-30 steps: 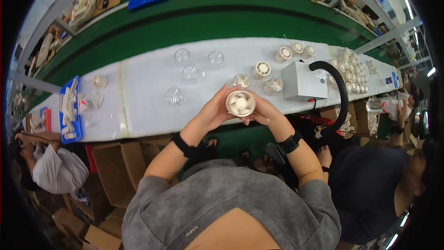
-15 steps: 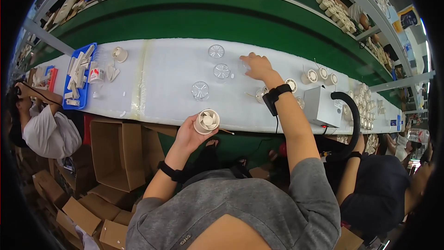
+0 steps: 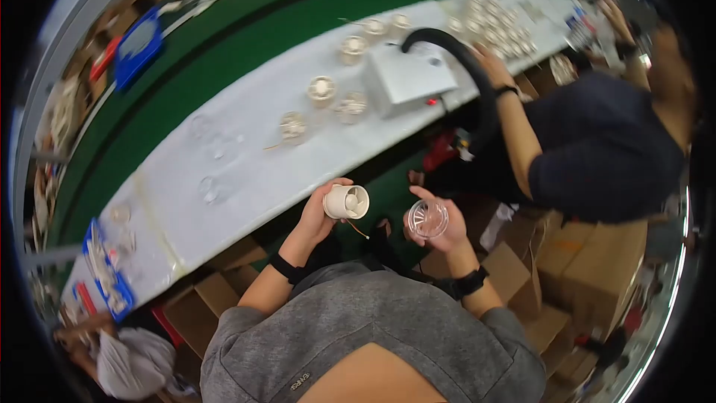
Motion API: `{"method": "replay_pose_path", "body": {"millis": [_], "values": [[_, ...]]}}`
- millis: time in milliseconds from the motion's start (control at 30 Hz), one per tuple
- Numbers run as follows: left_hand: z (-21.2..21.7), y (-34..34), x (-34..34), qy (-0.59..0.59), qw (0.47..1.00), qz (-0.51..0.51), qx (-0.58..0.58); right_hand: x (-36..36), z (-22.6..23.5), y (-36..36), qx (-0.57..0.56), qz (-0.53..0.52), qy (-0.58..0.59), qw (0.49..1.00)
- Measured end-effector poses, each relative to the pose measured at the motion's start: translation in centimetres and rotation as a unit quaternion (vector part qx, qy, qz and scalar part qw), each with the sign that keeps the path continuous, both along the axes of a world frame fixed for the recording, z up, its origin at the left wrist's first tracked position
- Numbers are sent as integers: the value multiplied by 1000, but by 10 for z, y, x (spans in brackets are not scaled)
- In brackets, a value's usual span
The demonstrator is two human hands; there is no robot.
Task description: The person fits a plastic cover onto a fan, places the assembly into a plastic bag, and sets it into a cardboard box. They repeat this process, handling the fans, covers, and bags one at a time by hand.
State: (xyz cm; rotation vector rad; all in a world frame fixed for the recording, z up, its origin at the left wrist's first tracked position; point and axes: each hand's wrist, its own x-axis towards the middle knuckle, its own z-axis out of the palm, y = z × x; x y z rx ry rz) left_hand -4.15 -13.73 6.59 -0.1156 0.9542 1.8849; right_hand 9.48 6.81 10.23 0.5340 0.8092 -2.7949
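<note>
My left hand (image 3: 317, 216) is closed round a cream cylindrical fan housing (image 3: 346, 202). Fan blades show in its round mouth, which faces right, and a thin wire with a small connector hangs below it. To the right, my right hand (image 3: 446, 230) grips a clear plastic round cover (image 3: 428, 219) with a spoked face. The two parts are apart, both held in front of my body at the near side of the table. More clear covers (image 3: 211, 190) lie on the white tabletop at the left, smeared by motion.
Several cream fan units (image 3: 321, 90) stand on the white table (image 3: 246, 201) beside a white box (image 3: 406, 78) with a black hose (image 3: 477, 60). A co-worker in dark clothing (image 3: 597, 149) sits at the right. Cardboard boxes (image 3: 600, 269) and a blue tray (image 3: 107, 269) flank me.
My view has swung to the right. My right hand has come back from the table with a clear cover in it. The fan housing in my left hand has tipped sideways.
</note>
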Motion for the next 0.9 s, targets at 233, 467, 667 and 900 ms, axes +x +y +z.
{"method": "replay_pose_path", "body": {"millis": [233,467,667,900], "values": [[-74,133,37,-246,962,-104,60,136,-31,22,-119,-250,-22,961],[-140,236,55,-303,944,-126,39,183,-34,39,-80,-341,-88,933],[-155,269,55,-278,946,-165,25,210,-41,59,-95,-395,-113,906],[-153,279,64,-224,961,-161,-34,208,-45,71,-97,-383,-119,911]]}}
